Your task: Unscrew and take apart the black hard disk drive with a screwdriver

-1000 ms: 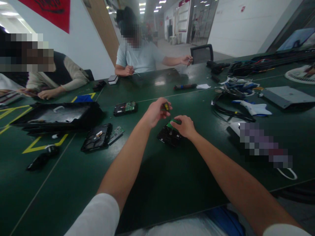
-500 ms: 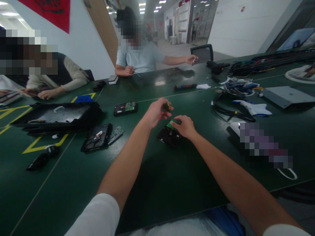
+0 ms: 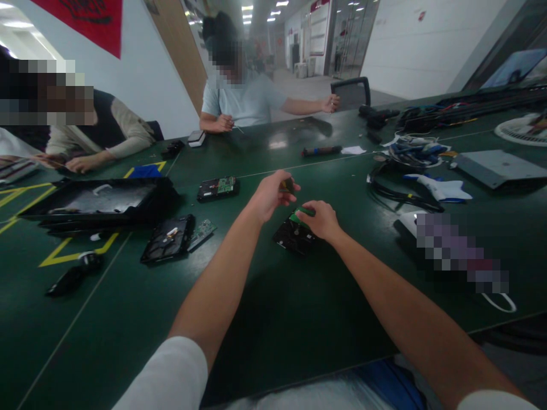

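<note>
A black hard drive [image 3: 291, 238] lies on the green table in front of me. At its far right edge, my right hand [image 3: 321, 220] grips a green circuit board [image 3: 296, 217] between thumb and fingers. Part of the board is hidden behind those fingers. Just above and left of the drive, my left hand [image 3: 273, 195] is closed around a small dark and yellow object [image 3: 288, 185]. Its kind is mostly hidden by the fingers; it may be a tool handle.
Left of my arms lie another hard drive [image 3: 167, 239], a loose circuit board [image 3: 201, 232], a drive with its board showing [image 3: 217, 188] and a black tray [image 3: 102, 199]. Cables [image 3: 397, 193], a glove [image 3: 444, 188] and a grey metal box [image 3: 502, 168] lie right. Two people sit opposite.
The dark and yellow object has turned slightly in my left hand. My right hand and the drive stay put. The person opposite has shifted a hand slightly left.
</note>
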{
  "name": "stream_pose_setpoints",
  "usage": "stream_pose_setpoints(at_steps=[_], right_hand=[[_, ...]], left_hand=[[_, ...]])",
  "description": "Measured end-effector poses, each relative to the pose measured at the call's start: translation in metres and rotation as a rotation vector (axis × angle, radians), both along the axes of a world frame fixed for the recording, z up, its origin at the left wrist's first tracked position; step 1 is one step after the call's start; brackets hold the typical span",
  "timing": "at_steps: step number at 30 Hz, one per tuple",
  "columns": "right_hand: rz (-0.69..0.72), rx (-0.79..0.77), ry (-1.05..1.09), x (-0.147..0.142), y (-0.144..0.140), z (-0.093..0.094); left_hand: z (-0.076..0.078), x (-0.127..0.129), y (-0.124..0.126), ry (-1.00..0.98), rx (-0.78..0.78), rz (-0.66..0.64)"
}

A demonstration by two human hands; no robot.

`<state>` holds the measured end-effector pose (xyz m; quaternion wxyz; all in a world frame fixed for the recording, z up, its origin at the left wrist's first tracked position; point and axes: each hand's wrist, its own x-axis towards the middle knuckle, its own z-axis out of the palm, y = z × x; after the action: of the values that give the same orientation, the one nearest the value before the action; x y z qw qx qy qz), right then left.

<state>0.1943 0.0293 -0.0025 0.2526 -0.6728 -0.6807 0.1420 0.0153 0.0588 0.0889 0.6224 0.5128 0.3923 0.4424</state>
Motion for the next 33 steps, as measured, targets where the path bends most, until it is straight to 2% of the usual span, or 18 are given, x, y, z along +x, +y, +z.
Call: stream_pose_setpoints(at_steps=[5, 10, 18, 24, 33], right_hand=[[-0.004, 0.003, 0.003, 0.0006, 0.0013, -0.0014], [0.002, -0.002, -0.006, 0.0001, 0.0006, 0.0002], [-0.001, 0.006, -0.002, 0.0001, 0.0009, -0.0002], [-0.009, 0.005, -0.015, 0.0, 0.0017, -0.0023], [-0.001, 0.007, -0.003, 0.0001, 0.0015, -0.0014]], left_hand=[[-0.0006, -0.0009, 0.0012, 0.044, 0.039, 0.016], [0.001, 0.0009, -0.0022, 0.001, -0.016, -0.038], [0.001, -0.0005, -0.0016, 0.022, 0.015, -0.021], [0.0005, 0.0012, -0.0018, -0.007, -0.042, -0.04], [0.0024, -0.0001, -0.0031, 0.029, 0.004, -0.032]])
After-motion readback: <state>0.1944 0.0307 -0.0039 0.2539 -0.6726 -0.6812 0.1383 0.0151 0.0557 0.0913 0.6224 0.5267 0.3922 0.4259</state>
